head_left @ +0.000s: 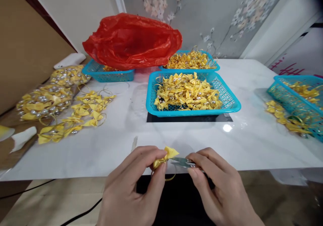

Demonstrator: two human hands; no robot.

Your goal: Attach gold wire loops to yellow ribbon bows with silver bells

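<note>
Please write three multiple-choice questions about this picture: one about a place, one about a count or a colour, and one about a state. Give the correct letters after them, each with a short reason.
1. Where does the red plastic bag lie?
A. on the floor
B. on the blue basket at the back left
C. in the person's lap

2. How many blue baskets are in view?
A. two
B. four
C. six

3. What does the left hand do with the yellow bow?
A. pinches it in its fingertips
B. presses it flat on the white table
C. does not touch it

Answers:
1 B: the bag rests on that basket and hides most of it.
2 B: one at the back left, the basket at the back centre, the nearest centre basket, and the basket at the right edge.
3 A: the fingertips close on the bow, while the right hand holds small snips next to it.
</note>
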